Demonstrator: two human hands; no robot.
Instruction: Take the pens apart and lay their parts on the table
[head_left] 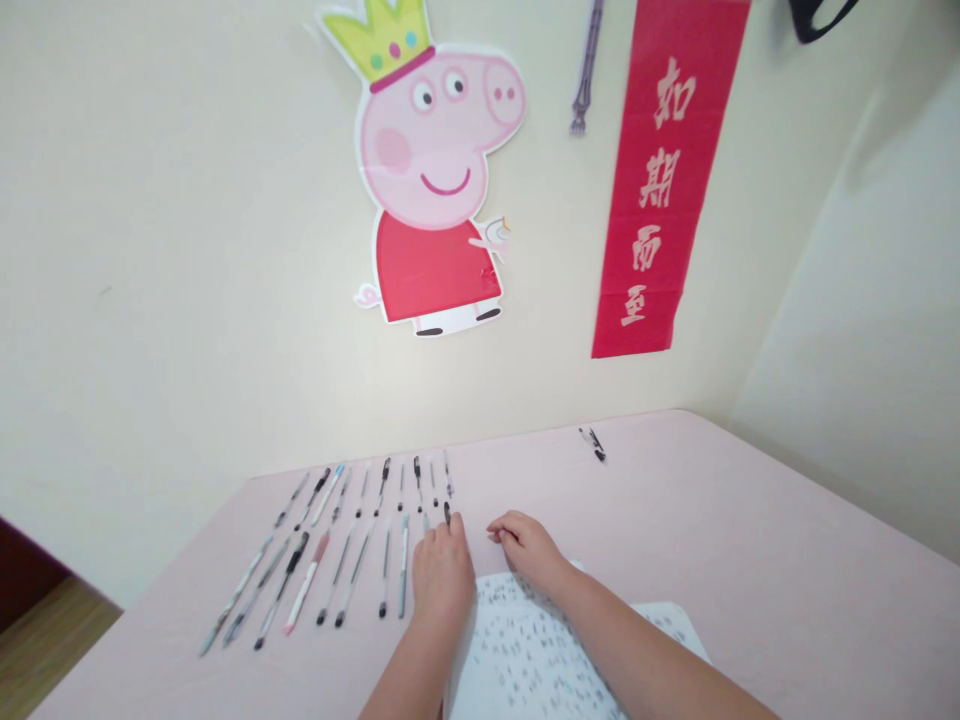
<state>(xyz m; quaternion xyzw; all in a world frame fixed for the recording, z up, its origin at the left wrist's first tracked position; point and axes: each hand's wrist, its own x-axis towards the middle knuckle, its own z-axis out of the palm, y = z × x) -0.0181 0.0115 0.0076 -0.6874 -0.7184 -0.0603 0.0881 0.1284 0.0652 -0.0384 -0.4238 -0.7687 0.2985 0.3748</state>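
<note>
The left hand point(444, 565) covers most of a slim black-ended pen point(448, 513), right end of the nearer pen row point(306, 585) on the pink-covered table point(750, 540). Its visible end points toward the pale wall point(225, 250), long axis running away from the person; I cannot tell whether either grip is closed. The right hand point(529, 550) curls beside handwritten white paper point(517, 660).

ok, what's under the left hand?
Past the left hand, a black pen end and a pale, thin pen end show. The rest of both is covered, as is the pink tabletop directly beneath, so anything else there can't be seen.
</note>
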